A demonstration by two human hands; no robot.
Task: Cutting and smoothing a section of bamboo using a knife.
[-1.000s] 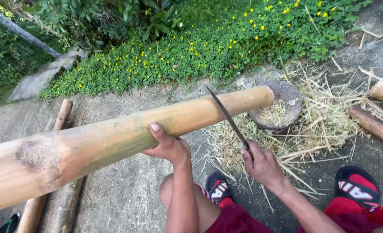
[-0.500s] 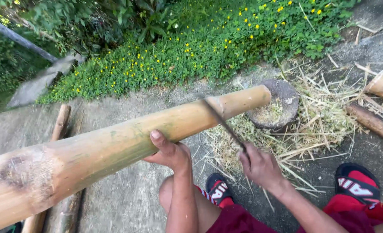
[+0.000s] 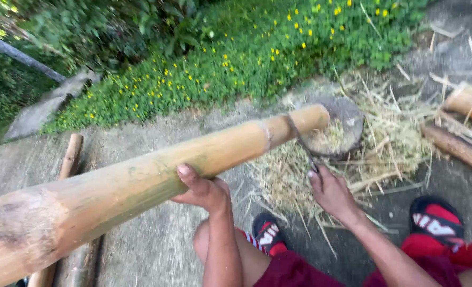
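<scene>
Head view — left hand (image 3: 204, 188) cups the underside of a thick bamboo pole (image 3: 156, 175), fingers wrapped up around it, holding it raised at a slant. Pole's far end rests on a round chopping block (image 3: 347, 119) amid a litter of shavings (image 3: 384, 149). Right hand (image 3: 331, 192) closed on the handle of a long knife (image 3: 299, 141), blade blurred, laid against the pole just below a node ring. Step in hand looks like trimming near the tip — the next cut calls for a steady pole and the supporting hand kept well back from the blade.
</scene>
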